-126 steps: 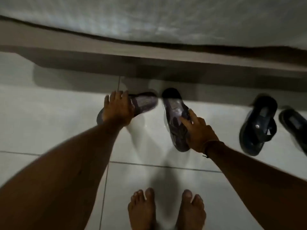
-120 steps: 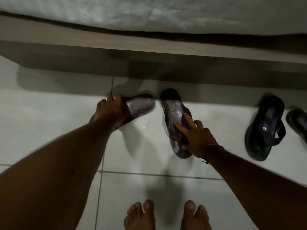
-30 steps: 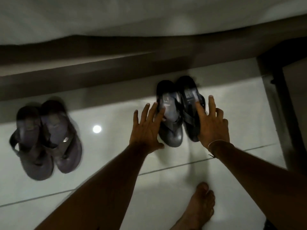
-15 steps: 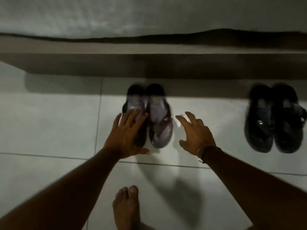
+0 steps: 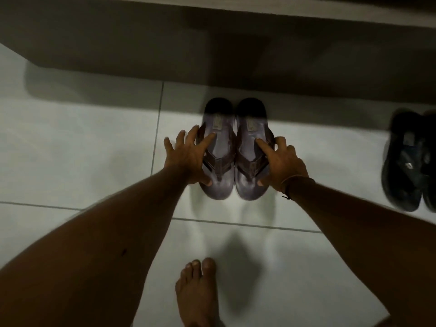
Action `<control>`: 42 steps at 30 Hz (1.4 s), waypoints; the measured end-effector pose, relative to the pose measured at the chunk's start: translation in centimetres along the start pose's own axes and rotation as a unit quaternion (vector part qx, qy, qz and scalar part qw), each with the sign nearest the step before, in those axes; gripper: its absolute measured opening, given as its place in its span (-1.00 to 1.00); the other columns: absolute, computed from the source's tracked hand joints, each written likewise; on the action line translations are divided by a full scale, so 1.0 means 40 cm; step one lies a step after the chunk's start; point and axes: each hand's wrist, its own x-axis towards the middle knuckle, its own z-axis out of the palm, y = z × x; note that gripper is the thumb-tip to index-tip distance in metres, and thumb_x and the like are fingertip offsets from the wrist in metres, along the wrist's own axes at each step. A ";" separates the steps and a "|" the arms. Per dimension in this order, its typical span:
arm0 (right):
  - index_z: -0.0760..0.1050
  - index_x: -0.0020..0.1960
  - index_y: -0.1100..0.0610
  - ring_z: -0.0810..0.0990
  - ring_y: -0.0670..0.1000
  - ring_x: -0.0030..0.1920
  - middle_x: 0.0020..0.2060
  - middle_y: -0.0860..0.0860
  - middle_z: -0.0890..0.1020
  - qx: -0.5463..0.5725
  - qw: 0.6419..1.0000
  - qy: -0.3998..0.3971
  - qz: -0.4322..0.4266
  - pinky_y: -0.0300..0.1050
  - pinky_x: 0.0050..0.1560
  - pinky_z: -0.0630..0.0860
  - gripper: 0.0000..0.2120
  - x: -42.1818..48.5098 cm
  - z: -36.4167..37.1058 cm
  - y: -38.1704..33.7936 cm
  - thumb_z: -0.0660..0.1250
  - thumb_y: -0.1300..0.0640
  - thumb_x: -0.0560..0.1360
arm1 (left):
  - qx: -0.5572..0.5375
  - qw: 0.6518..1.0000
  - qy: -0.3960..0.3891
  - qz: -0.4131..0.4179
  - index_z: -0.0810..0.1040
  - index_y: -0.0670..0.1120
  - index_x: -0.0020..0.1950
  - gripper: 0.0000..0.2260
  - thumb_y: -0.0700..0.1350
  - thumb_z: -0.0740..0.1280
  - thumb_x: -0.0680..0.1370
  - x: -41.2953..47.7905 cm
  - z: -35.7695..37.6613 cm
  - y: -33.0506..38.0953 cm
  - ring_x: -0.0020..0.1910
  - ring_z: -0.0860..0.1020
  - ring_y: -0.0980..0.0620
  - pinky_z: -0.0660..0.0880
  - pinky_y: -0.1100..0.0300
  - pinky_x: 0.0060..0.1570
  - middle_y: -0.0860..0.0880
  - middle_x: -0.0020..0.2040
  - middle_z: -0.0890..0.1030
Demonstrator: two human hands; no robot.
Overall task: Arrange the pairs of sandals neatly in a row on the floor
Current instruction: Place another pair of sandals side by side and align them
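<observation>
1. Head view, looking down at a pale tiled floor [image 5: 77, 159]. Dim light; edges of the frame slightly blurred.
2. A pair of brown sandals [image 5: 234, 149] lies at centre, side by side, inner edges touching or nearly so. Rounded far ends point to 12 o'clock and sit in the shadow of a low ledge [image 5: 212, 43] that runs across the top of the frame.
3. Left sandal [image 5: 218, 147]: left hand [image 5: 188, 159] rests on its outer edge, at 9 o'clock of the pair. Fingers spread wide, index fingertip on the footbed, thumb down on the near end of the sole. Not closed around anything.
4. Right sandal [image 5: 251, 149]: right hand [image 5: 283, 161] mirrors this at 3 o'clock of the pair. Fingers loosely splayed over the outer strap, index finger on the footbed, thumb at the near end. A thin cord band [image 5: 286, 185] circles that wrist.
5. Both hands bracket the pair from the sides, palms down, flat against the sandals.
6. A second pair, black sandals [image 5: 410, 161], lies on the floor at 3 o'clock of the brown pair, well apart, partly cut by the frame edge and blurred. Same heading as the brown pair.
7. One bare foot [image 5: 198, 293] stands on the tile at 6 o'clock, toes toward the brown sandals.
</observation>
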 end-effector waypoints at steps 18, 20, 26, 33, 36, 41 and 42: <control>0.03 0.61 -0.12 0.41 0.28 0.31 0.45 0.18 0.22 0.034 0.999 -0.027 0.016 0.20 0.13 0.56 0.11 -0.106 0.074 -0.040 0.64 0.05 0.27 | -0.035 0.999 0.005 -0.001 -0.10 0.27 0.65 0.26 0.29 0.67 0.18 -0.101 0.083 -0.018 0.67 -0.02 -0.27 0.02 -0.54 0.50 -0.11 0.70 0.01; 0.02 0.62 -0.12 0.40 0.29 0.31 0.46 0.18 0.21 0.037 0.999 -0.029 0.016 0.20 0.13 0.56 0.11 -0.113 0.079 -0.040 0.63 0.05 0.27 | -0.037 0.999 0.005 -0.001 -0.10 0.27 0.65 0.26 0.29 0.67 0.18 -0.109 0.087 -0.018 0.67 -0.02 -0.27 0.02 -0.54 0.50 -0.12 0.70 0.01; 0.01 0.61 -0.13 0.41 0.29 0.29 0.44 0.18 0.23 0.029 0.999 -0.024 0.013 0.21 0.12 0.58 0.12 -0.116 0.086 -0.037 0.64 0.01 0.26 | -0.037 0.999 0.004 0.003 -0.09 0.25 0.66 0.26 0.28 0.67 0.19 -0.112 0.083 -0.013 0.66 0.00 -0.28 0.05 -0.53 0.50 -0.12 0.70 0.02; 0.00 0.62 -0.13 0.40 0.28 0.28 0.43 0.18 0.23 0.038 0.999 -0.022 0.015 0.18 0.10 0.57 0.11 -0.115 0.094 -0.033 0.62 -0.01 0.28 | -0.032 0.999 0.001 0.007 -0.10 0.25 0.66 0.26 0.28 0.67 0.19 -0.108 0.076 -0.014 0.65 0.02 -0.28 0.07 -0.51 0.49 -0.12 0.70 0.03; -0.01 0.62 -0.13 0.40 0.28 0.28 0.43 0.18 0.23 0.038 0.999 -0.020 0.016 0.18 0.09 0.57 0.12 -0.116 0.097 -0.032 0.62 -0.01 0.27 | -0.031 1.000 -0.003 0.006 -0.09 0.24 0.67 0.25 0.26 0.67 0.20 -0.110 0.073 -0.013 0.65 0.01 -0.28 0.08 -0.50 0.50 -0.13 0.70 0.02; -0.02 0.62 -0.13 0.40 0.28 0.29 0.44 0.18 0.22 0.039 0.999 -0.023 0.016 0.17 0.09 0.57 0.13 -0.119 0.101 -0.030 0.62 -0.01 0.28 | -0.031 0.999 -0.007 0.004 -0.09 0.24 0.67 0.25 0.26 0.67 0.21 -0.110 0.072 -0.011 0.66 0.01 -0.29 0.11 -0.49 0.49 -0.13 0.70 0.01; -0.02 0.62 -0.14 0.39 0.28 0.30 0.44 0.18 0.22 0.039 0.999 -0.024 0.016 0.17 0.11 0.57 0.13 -0.119 0.102 -0.030 0.62 -0.01 0.28 | -0.033 0.999 -0.007 0.003 -0.09 0.24 0.67 0.25 0.25 0.67 0.21 -0.111 0.072 -0.010 0.66 0.01 -0.29 0.11 -0.48 0.49 -0.13 0.70 0.01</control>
